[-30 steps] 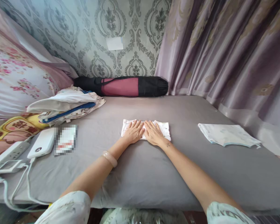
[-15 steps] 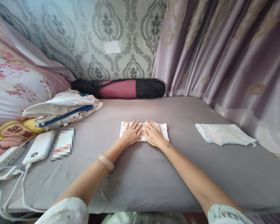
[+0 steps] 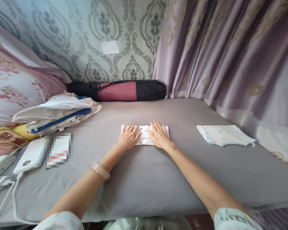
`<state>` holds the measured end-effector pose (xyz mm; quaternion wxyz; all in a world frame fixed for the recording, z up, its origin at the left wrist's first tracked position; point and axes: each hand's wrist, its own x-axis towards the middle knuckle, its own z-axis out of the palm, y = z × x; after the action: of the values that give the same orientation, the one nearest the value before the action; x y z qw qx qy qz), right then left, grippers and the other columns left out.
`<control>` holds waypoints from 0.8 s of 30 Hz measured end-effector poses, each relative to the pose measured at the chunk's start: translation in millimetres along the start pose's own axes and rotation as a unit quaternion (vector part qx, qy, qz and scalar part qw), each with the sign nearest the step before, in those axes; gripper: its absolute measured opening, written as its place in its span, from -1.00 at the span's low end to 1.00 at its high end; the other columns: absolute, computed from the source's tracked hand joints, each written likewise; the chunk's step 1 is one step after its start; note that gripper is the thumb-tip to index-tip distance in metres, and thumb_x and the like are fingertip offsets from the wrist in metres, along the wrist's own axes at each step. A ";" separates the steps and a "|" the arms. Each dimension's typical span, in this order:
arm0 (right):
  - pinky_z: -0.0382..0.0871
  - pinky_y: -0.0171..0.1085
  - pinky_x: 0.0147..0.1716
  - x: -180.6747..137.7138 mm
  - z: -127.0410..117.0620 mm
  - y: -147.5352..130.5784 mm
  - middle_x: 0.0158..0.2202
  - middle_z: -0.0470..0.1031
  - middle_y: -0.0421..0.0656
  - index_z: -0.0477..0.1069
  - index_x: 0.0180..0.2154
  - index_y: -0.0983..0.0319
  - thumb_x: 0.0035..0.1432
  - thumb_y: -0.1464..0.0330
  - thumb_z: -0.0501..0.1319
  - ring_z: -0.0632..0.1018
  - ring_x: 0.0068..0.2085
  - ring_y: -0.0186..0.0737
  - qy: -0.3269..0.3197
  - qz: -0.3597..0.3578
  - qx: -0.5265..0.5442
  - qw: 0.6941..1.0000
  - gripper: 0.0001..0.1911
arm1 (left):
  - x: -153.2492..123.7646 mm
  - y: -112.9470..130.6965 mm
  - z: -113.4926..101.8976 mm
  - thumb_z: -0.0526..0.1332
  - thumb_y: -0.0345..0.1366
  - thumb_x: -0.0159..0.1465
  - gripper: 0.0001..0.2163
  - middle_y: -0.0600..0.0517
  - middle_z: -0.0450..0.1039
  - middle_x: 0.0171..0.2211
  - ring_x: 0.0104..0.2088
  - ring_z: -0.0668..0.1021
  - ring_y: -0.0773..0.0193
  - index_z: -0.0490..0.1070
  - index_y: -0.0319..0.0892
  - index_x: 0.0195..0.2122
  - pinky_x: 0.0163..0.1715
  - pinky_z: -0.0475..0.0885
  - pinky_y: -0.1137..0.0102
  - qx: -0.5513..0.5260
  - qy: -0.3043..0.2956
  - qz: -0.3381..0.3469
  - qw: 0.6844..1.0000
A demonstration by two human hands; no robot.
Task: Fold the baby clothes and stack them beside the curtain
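Folded print cloth [image 3: 145,139]: one, flat beneath my remote left hand [image 3: 129,137] and right hand [image 3: 160,135], midsection showing between them. Hands: apart, palms down, fingers extended. Grey sheet [image 3: 139,182]: I have room around the grip, front edge nearward. White garment [image 3: 225,135]: well right. Rolled bag [image 3: 117,91]: beyond the fingertips.

A broad, flat surface covered in grey, slightly creased fabric [image 3: 139,182] carried everything. A small, folded white cloth with a sparse print [image 3: 144,138] lay near its middle. Well apart, on the right, lay a folded white cloth with pale-blue edging [image 3: 225,134]. A long, cylindrical black-and-pink bag [image 3: 117,91] stretched along the far edge. The left side held a rumpled stack of white, blue and patterned fabrics [image 3: 59,108], a white box-shaped device [image 3: 30,156] and, just beside it, a blurred flat item [image 3: 59,150].
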<state>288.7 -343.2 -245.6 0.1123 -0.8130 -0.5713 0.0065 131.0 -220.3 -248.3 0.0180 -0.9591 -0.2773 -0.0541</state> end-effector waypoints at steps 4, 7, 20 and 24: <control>-0.23 -0.06 0.30 -6.5 2.5 15.5 0.36 -0.05 0.09 0.01 0.30 0.49 0.33 0.18 -0.22 -0.02 0.36 -0.03 0.000 0.032 -0.042 0.999 -0.33 | -5.4 -11.3 8.2 -0.22 0.01 0.38 -0.41 -0.16 0.07 0.32 0.32 0.10 0.01 0.02 -0.22 0.33 0.27 -0.03 0.06 -0.001 0.000 -0.032 0.999; -0.21 -0.09 0.30 -7.4 10.5 21.1 0.35 -0.02 0.07 0.00 0.31 0.49 0.33 0.17 -0.24 0.00 0.35 -0.05 -0.015 0.038 -0.042 0.998 -0.32 | -6.0 -15.9 15.9 -0.25 0.04 0.38 -0.38 -0.17 0.05 0.32 0.33 0.08 0.00 -0.03 -0.23 0.35 0.27 -0.02 0.07 -0.015 -0.011 -0.041 0.999; -0.17 -0.09 0.30 -14.1 7.9 30.7 0.36 -0.09 0.14 -0.04 0.30 0.56 0.32 0.15 -0.27 -0.03 0.36 0.00 -0.006 0.070 -0.066 0.995 -0.27 | -19.3 -28.5 18.5 -0.24 -0.02 0.39 -0.40 -0.20 0.01 0.33 0.34 0.04 0.03 0.07 -0.32 0.30 0.28 -0.01 0.09 -0.060 0.014 -0.058 0.996; -0.17 -0.11 0.30 -13.6 17.7 34.0 0.36 -0.09 0.13 -0.04 0.31 0.55 0.32 0.13 -0.25 -0.05 0.36 0.00 -0.015 0.076 -0.067 0.995 -0.27 | -17.8 -31.4 23.8 -0.20 0.01 0.38 -0.40 -0.23 0.02 0.32 0.34 0.05 -0.01 0.08 -0.32 0.29 0.26 0.04 0.06 -0.060 0.009 -0.054 0.997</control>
<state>313.0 -363.7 -270.9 0.0481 -0.8596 -0.5086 -0.0107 101.5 -201.6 -273.9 -0.0405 -0.9417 -0.3243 -0.0801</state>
